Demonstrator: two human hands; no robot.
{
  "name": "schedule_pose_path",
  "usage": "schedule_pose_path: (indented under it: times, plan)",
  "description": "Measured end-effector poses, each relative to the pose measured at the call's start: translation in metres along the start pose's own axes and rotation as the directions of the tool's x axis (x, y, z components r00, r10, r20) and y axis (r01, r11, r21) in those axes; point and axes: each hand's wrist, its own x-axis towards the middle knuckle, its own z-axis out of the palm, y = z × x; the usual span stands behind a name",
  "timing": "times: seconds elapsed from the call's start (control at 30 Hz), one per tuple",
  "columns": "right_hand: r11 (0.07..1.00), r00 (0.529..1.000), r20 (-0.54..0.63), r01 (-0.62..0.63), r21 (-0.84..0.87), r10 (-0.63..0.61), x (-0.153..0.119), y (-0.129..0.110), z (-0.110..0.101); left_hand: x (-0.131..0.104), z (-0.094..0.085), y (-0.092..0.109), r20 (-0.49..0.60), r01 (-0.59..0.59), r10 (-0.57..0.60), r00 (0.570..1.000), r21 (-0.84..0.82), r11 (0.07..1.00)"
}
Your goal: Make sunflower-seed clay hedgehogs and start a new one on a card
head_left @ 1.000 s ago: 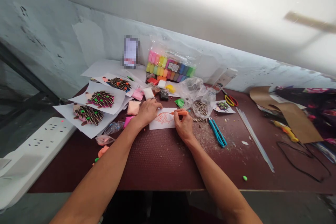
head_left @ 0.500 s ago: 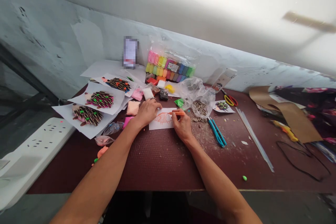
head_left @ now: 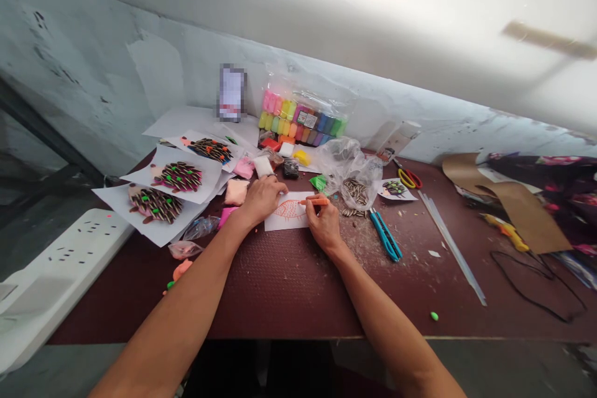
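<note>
My right hand [head_left: 324,222] is closed round an orange marker [head_left: 317,202], its tip on a small white sheet of paper [head_left: 275,224]. Orange lines on the sheet form a rounded animal shape with short strokes inside and legs below. My left hand [head_left: 265,199] lies over the sheet's left edge, fingers stretched out and holding nothing. Just behind it are a white clay packet [head_left: 263,166] and a pale peach clay packet [head_left: 236,192]. A clear bag of sunflower seeds [head_left: 358,189] sits to the right of my right hand, with loose seeds in front.
Hedgehog pictures [head_left: 180,177] lie on sheets at the left, near a white power strip [head_left: 79,255]. A teal utility knife [head_left: 385,235], scissors [head_left: 408,178], clear glue sticks [head_left: 452,245] and a yellow glue gun [head_left: 508,233] lie rightward. Coloured clay packs [head_left: 303,118] stand against the wall.
The marker tip has shifted very slightly within the drawing's right part. My left hand stays in place on the paper.
</note>
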Motion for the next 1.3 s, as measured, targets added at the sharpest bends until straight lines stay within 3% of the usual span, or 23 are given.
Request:
schedule_pose_path:
  times: [0.23, 1.3]
  plan:
    - [1.0, 0.999, -0.041, -0.007, 0.024, 0.008, -0.0005, 0.0, 0.0013, -0.0003, -0.0001, 0.0001, -0.007, -0.001, 0.001, 1.0, -0.006, 1.0]
    - [1.0, 1.0, -0.015, -0.022, 0.003, 0.022, -0.0012, -0.0021, 0.0013, -0.0006, -0.0003, 0.0003, -0.006, -0.003, 0.003, 1.0, -0.009, 1.0]
